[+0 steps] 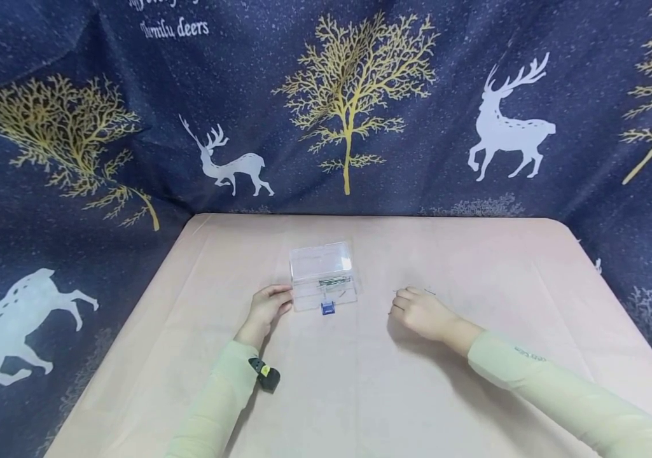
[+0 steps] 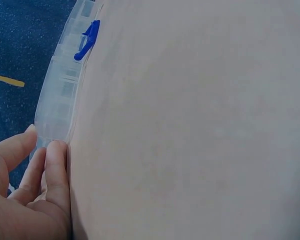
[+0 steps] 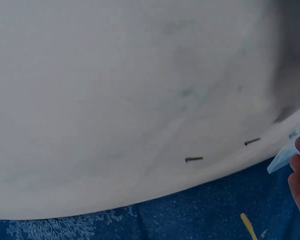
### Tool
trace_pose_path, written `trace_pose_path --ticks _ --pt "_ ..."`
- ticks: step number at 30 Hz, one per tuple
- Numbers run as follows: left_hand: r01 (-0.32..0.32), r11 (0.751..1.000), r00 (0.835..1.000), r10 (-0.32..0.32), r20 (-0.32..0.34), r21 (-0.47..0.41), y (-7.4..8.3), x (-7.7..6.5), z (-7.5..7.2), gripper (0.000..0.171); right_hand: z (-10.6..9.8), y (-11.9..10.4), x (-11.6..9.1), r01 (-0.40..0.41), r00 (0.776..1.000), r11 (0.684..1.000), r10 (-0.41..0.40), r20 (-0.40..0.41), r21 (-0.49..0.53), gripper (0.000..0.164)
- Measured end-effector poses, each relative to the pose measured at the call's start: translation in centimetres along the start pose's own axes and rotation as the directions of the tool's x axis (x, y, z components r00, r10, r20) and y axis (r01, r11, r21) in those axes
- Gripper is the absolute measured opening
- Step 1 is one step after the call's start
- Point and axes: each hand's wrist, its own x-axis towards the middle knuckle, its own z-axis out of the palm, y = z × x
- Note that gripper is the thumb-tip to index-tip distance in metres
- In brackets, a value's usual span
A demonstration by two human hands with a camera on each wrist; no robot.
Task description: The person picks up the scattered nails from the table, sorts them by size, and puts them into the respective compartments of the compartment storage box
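A clear plastic box (image 1: 310, 300) with a blue latch (image 1: 328, 308) stands on the table, its lid (image 1: 321, 261) raised. Inside lie several thin dark screws (image 1: 334, 282). My left hand (image 1: 268, 308) grips the box's left end; in the left wrist view, the thumb and fingers (image 2: 56, 162) meet its corner. To the right of the box, my right hand (image 1: 420, 313) is low over the table with curled fingers. A tiny dark tip, seemingly a screw (image 1: 390, 313), shows at its fingertips. Two loose screws (image 3: 194, 159) lie near that hand in the right wrist view.
A pale pink cloth covers the table (image 1: 337, 394). Behind and beside it hangs a dark blue curtain (image 1: 406, 184) printed with deer and trees. A black wrist device (image 1: 268, 378) is strapped on the left sleeve.
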Motion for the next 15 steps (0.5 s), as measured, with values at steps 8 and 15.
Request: trace_pose_path --ticks 8,15 --pt "0.004 1.000 1.000 -0.004 -0.009 0.024 0.0 0.0 0.0 0.028 -0.1 0.9 0.9 -0.025 0.998 0.999 0.023 -0.064 -0.032 0.020" --pt "0.012 0.999 1.000 -0.012 -0.007 0.033 0.0 0.0 0.0 0.028 0.3 1.4 1.9 -0.029 0.993 1.000 0.028 -0.117 -0.005 0.011"
